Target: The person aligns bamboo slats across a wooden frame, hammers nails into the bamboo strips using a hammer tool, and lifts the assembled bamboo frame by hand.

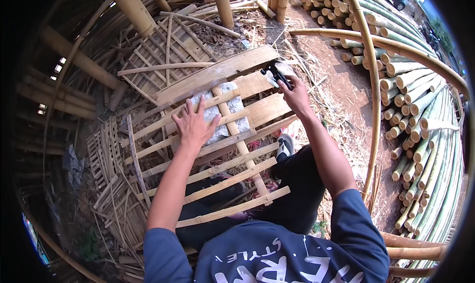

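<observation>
My left hand (194, 123) lies with its fingers spread on a bamboo slat frame (230, 117), near its upper left part. Under the slats is a pale, rough stone block (234, 104). In my right hand (295, 92), the fingers are wrapped round a black tool (280, 76), held over the right end of a wooden plank (257, 86). The tool's exact kind cannot be made out. Several split bamboo slats cross a round bamboo piece (242, 147) and reach over my legs.
Stacked green bamboo poles (425, 100) fill the right side, behind a curved pole (372, 109). Another slatted panel (163, 50) lies beyond my left hand. Bamboo scraps (118, 204) cover the ground at the left. Upright posts (222, 8) stand at the top.
</observation>
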`<state>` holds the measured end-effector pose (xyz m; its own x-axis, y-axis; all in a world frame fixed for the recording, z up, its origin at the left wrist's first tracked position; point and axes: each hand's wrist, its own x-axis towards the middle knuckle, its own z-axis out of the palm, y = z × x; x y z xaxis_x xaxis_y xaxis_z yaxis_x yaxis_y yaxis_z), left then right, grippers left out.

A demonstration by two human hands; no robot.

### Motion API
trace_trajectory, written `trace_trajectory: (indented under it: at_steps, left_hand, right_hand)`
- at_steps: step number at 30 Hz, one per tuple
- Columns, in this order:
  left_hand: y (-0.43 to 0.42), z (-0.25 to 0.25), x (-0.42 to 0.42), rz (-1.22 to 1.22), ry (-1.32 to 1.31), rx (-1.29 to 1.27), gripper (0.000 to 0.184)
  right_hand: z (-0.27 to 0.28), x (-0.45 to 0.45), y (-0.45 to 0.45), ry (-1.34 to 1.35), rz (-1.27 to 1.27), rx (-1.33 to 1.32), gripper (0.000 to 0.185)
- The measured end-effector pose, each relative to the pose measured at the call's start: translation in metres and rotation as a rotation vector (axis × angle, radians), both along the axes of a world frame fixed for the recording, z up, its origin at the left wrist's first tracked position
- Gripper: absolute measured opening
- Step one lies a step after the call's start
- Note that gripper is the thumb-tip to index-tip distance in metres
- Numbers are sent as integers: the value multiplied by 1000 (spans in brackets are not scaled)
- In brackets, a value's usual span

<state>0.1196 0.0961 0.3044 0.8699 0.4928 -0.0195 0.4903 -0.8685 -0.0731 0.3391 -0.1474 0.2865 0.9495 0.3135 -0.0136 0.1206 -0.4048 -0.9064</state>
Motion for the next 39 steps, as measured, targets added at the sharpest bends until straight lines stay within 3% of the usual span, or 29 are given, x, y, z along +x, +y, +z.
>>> trace_trajectory:
  at_steps: [11, 23, 26, 30, 36, 38, 39]
  left_hand:
    - [-10, 6, -9, 22, 14, -31, 81]
    - [-27, -13, -26, 2, -141, -45, 82]
    - [-22, -17, -20, -60, -244, 85, 75]
    - [15, -19, 19, 17, -376, 31, 65]
    - [59, -54, 67, 169, -364, -116, 55]
    - [56, -49, 67, 199, -294, -200, 54]
    - [56, -60, 65, 172, -387, -129, 53]
  right_hand:
    - [0, 1, -7, 0, 51, -39, 46]
    - [-3, -4, -41, 3, 26, -106, 40]
    - [-3, -3, -36, -16, 4, -91, 41]
    - [-6, -2, -29, -60, 16, -117, 38]
    - [-1, -18, -13, -69, 88, -94, 39]
    - [20, -27, 3, -3, 182, -114, 41]
    - [28, -31, 12, 7, 233, -118, 41]
